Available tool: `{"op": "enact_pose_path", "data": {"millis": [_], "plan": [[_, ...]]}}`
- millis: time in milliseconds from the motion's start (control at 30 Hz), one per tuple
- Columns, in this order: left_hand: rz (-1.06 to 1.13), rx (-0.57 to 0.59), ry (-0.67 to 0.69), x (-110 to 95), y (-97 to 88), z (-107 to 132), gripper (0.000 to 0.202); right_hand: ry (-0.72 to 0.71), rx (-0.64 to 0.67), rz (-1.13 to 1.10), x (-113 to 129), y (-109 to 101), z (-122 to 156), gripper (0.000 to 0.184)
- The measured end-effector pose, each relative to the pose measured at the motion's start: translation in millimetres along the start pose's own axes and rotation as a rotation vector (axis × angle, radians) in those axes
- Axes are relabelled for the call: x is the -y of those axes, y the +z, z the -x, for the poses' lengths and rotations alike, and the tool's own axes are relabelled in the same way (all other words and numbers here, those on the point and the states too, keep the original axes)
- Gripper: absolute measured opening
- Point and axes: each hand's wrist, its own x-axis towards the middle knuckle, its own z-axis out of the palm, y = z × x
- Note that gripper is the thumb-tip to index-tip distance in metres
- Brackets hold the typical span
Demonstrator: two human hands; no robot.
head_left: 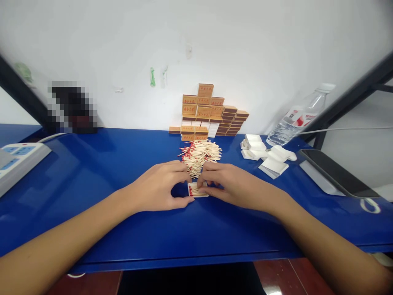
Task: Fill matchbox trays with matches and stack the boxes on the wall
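Observation:
A small white matchbox tray (pixel 192 195) with red-tipped matches (pixel 195 190) in it lies on the blue table. My left hand (pixel 159 186) grips the tray's left end between thumb and fingers. From the other side, my right hand (pixel 229 182) has its thumb and fingertips closed on the matches in the tray, covering its right part. Just behind both hands spreads a heap of loose matches (pixel 199 153), most red heads pointing left. Beyond it, orange-brown matchboxes (pixel 204 110) are stacked against the wall.
Several white empty trays (pixel 254 145) lie to the right, by a clear water bottle (pixel 297 116). A dark phone (pixel 337 172) rests at the far right on a white block. A white power strip (pixel 23 159) sits at the left edge. The table's front edge (pixel 196 264) runs close below my forearms.

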Motion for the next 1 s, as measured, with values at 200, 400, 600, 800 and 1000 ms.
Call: {"op": "enact_pose_path", "data": {"millis": [200,400,600,800,1000], "plan": [[0.006,-0.009,0.017,-0.7,0.3,-1.1,0.024,0.013,-0.017,0.078,3.5,2.8,-1.0,0.008],[0.003,0.001,-0.005,0.3,-0.5,-0.5,0.024,0.017,-0.026,0.068,2.2,0.8,0.1,0.009],[-0.012,0.01,-0.013,0.6,0.0,-0.8,0.026,0.028,0.001,0.071,4.2,1.6,0.2,0.013],[-0.003,0.002,-0.021,0.4,-0.4,0.2,0.025,0.039,-0.178,0.093,-7.2,-11.1,3.4,0.015],[-0.006,0.007,0.003,0.5,-0.4,0.3,0.027,0.19,-0.168,0.167,-53.1,-28.6,12.6,0.012]]}}
